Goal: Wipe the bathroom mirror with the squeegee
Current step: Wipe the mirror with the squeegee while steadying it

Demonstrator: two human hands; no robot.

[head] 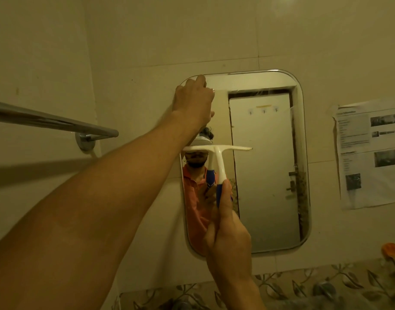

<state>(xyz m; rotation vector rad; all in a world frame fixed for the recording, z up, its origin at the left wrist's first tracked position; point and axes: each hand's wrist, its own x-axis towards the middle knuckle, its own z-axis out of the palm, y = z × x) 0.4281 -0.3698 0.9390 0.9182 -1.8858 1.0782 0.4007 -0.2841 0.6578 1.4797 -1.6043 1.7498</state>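
Note:
A rounded rectangular mirror hangs on the tiled wall and reflects a white door and a person in an orange shirt. My right hand grips the blue part of the handle of a white squeegee. Its blade lies level against the glass at about mid-height, on the mirror's left half. My left hand reaches up to the mirror's top left corner, fingers curled over the rim there.
A chrome towel rail juts out from the wall on the left, under my left forearm. A printed paper sheet is stuck to the wall right of the mirror. An orange object sits at lower right above a floral tile border.

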